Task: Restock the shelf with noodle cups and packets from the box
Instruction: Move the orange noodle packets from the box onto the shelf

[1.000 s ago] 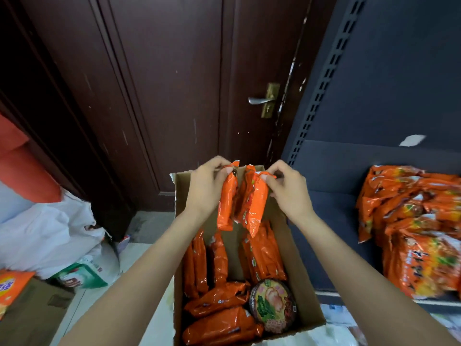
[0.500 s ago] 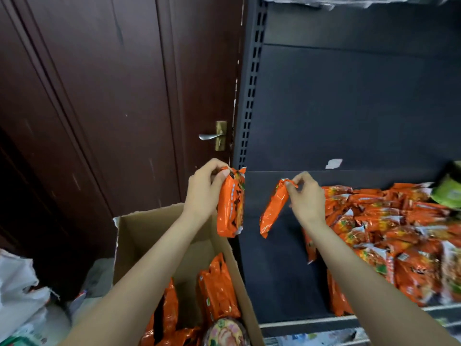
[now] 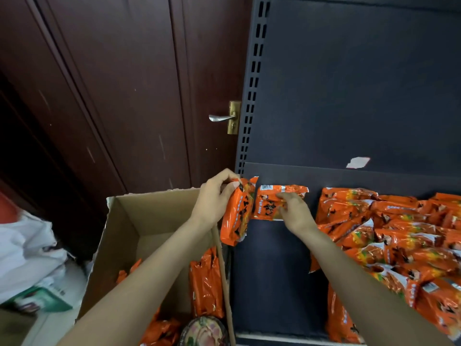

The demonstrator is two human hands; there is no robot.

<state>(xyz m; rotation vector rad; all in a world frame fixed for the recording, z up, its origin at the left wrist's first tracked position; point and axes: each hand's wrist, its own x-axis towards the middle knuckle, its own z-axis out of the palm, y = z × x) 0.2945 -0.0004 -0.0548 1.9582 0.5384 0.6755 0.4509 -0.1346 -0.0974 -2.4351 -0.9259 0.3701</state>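
Observation:
My left hand [image 3: 214, 196] pinches the top edge of an orange noodle packet [image 3: 237, 216], which hangs over the gap between box and shelf. My right hand [image 3: 295, 211] rests on a second orange packet [image 3: 269, 203] that lies flat at the back left of the dark shelf [image 3: 272, 270]; its fingers lie over the packet's right half. The open cardboard box [image 3: 124, 236] stands on the floor at the left, with several orange packets [image 3: 205, 285] and a noodle cup [image 3: 203, 332] in it. A pile of orange packets [image 3: 389, 236] fills the shelf's right side.
A dark wooden door with a metal handle [image 3: 222, 117] stands behind the box. White bags [image 3: 27, 248] and a green packet [image 3: 42, 299] lie on the floor at the left. The shelf's perforated upright [image 3: 252, 83] rises beside the door.
Both hands carried packets from above the box to the shelf. The right hand laid its packet flat at the shelf's back left. The view swung right and up.

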